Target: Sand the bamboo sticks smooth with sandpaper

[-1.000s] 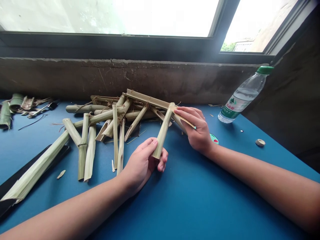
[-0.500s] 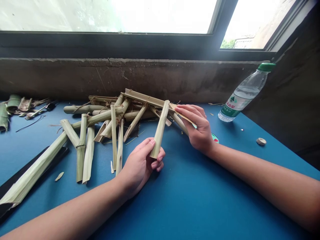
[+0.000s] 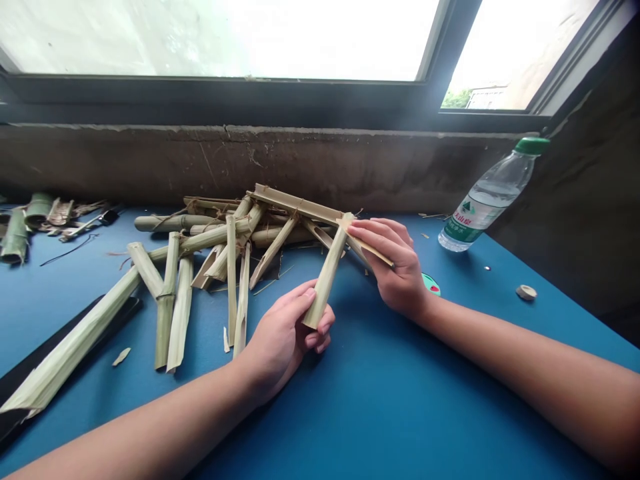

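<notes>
A blue table (image 3: pixel 380 413) runs beneath a window (image 3: pixel 220 40), with a lashed heap of split plant stalks (image 3: pixel 225 233) at its far middle and a plastic water bottle (image 3: pixel 485 207) leaning at far right. Nearer, the left hand (image 3: pixel 285 347) curls half-closed around a split stalk (image 3: pixel 325 280), while the right hand (image 3: pixel 395 267) pinches a thin strip (image 3: pixel 373 248) at that stalk's far end.

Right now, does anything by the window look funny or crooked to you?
Yes! The plastic water bottle looks odd because it isn't standing up straight. It tilts to the right with its green cap up high, and seems to lean on the dark wall. The concrete sill under the window also looks cracked and chipped.
</notes>
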